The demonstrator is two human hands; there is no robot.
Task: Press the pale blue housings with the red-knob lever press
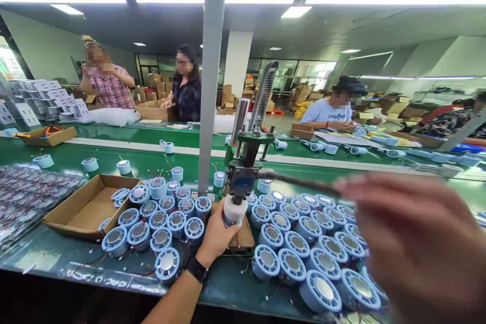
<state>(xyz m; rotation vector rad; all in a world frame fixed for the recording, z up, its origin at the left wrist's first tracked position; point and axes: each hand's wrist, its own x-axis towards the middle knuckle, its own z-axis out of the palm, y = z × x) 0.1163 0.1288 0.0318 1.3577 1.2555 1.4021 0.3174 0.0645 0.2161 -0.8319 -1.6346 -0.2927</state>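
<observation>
A green hand press (pixel 248 154) with a coil spring on top stands on the bench in front of me. My left hand (pixel 218 233), with a dark watch on its wrist, is wrapped round a small round housing (pixel 230 222) beneath the white press head (pixel 234 207); fingers and head hide most of that part. The press lever (pixel 304 181) reaches out to the right. At its end is my right hand (pixel 413 238), large and blurred near the camera, its fingers closed on the lever. Light-blue round motor-like units (pixel 292 243) with silver centres crowd both sides of the press.
An open cardboard tray (pixel 81 207) at left holds a few blue rings (pixel 120 195). Small wired parts (pixel 34 202) cover the far left. A grey post (pixel 210 76) rises behind the press. Across the green conveyor (pixel 182 151), several people work among boxes.
</observation>
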